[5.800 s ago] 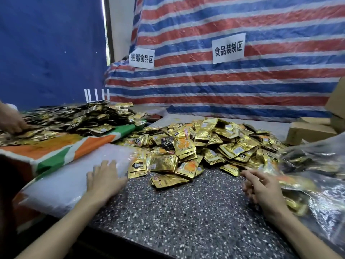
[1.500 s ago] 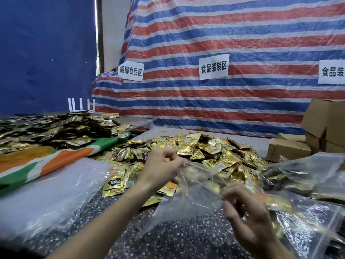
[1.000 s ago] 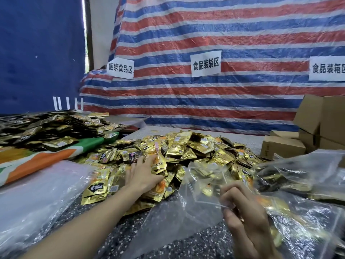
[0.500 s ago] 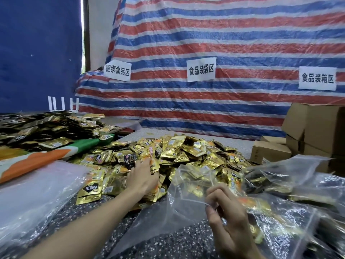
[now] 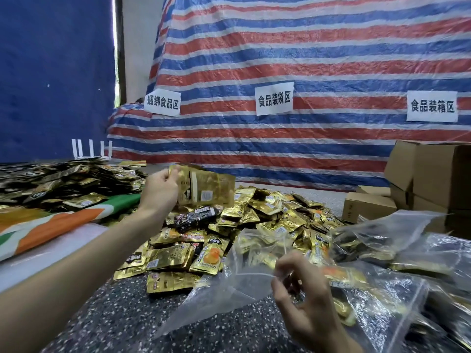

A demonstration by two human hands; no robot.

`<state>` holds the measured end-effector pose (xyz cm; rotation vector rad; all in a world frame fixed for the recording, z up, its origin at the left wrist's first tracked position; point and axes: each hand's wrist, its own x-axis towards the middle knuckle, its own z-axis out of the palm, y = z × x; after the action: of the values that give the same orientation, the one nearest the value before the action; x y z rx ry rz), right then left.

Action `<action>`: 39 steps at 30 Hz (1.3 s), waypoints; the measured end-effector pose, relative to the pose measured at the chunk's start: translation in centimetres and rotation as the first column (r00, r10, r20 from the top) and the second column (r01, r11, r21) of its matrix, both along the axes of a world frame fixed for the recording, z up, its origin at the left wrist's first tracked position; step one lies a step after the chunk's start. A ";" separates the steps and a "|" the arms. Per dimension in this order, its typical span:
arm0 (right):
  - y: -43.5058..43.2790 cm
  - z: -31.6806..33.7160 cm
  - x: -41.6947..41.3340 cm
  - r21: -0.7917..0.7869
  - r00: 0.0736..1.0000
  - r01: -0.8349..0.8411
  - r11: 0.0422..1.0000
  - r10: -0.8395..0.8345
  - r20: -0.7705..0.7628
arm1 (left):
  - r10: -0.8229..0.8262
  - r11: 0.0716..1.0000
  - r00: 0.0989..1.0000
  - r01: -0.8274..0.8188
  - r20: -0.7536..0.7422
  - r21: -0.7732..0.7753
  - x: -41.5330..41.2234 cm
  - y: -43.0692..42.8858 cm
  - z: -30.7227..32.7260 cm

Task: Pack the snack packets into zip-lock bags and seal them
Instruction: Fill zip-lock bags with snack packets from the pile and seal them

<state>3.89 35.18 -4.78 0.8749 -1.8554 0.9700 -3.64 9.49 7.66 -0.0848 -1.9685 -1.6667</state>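
Observation:
A heap of gold snack packets covers the middle of the speckled table. Above the heap's left side my left hand grips a small stack of gold packets, lifted clear of the pile. My right hand pinches the mouth edge of an empty clear zip-lock bag, which lies open toward the heap. The bag's lower end trails on the table in front of me.
Filled clear bags of packets lie at the right. Cardboard boxes stand at the back right. A second pile of dark packets lies on an orange, white and green cloth at the left, beside a stack of clear bags.
My left hand, which was pressed into the heap, has risen with a small stack of gold packets in its grip. My right hand keeps holding the empty bag's mouth.

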 end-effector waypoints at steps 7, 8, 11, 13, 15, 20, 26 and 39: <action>-0.1 0.1 0.3 0.018 1.000 -0.012 1.000 0.013 -0.021 | -0.450 0.872 0.889 0.459 0.086 -0.169 6.7 1.2 5.1; -0.1 0.2 0.4 0.014 0.999 -0.019 1.000 0.019 -0.028 | -0.469 0.844 0.876 0.481 0.109 -0.235 7.4 1.6 5.6; -0.2 0.3 0.6 -0.007 0.996 -0.047 0.999 0.046 -0.070 | -0.428 0.799 0.886 0.463 0.176 -0.384 8.3 3.3 6.4; -0.2 0.3 0.6 -0.039 0.993 -0.067 0.997 0.063 -0.097 | -0.374 0.778 0.902 0.432 0.215 -0.456 8.5 4.2 6.5; -0.2 0.3 0.5 -0.071 0.990 -0.087 0.994 0.078 -0.115 | -0.342 0.735 0.901 0.434 0.267 -0.521 8.5 5.0 6.5; -0.5 0.4 0.3 -0.044 0.981 -0.098 0.994 0.089 -0.170 | -0.248 0.585 0.881 0.468 0.403 -0.662 8.0 7.3 5.9; -0.3 0.8 0.4 -0.101 0.976 -0.075 0.992 0.053 -0.209 | -0.205 0.534 0.821 0.550 0.532 -0.643 7.1 9.1 4.2; -0.3 1.0 0.5 -0.207 0.972 -0.082 0.975 0.032 -0.235 | -0.370 0.662 0.838 0.540 0.401 -0.519 6.2 9.6 1.6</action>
<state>4.39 34.87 -3.75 0.8731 -1.5058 1.0373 2.52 19.04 9.28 -0.7015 -2.8236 -1.2551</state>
